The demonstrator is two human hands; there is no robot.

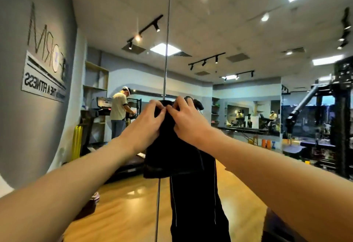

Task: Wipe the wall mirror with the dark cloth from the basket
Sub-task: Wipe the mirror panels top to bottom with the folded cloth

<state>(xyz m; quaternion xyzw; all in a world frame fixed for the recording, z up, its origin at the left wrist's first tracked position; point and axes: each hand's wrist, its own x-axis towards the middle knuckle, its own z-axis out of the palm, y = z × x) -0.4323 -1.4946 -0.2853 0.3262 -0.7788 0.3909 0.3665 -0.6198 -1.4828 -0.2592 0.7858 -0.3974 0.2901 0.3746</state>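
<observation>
Dark cloth (172,146) hangs soft and limp in front of the wall mirror (248,108); judged light and pliable, best held at its bunched upper edge. Left hand (147,119) and right hand (183,119) pinch that edge, fingers curled, side by side. Beyond, the glass reflects a gym and a standing person (119,108).

Cloth (172,153) top perhaps behind hands (149,119)

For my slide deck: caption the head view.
Both hands, left and right, grip a dark cloth held up against the gym's wall mirror.
</observation>
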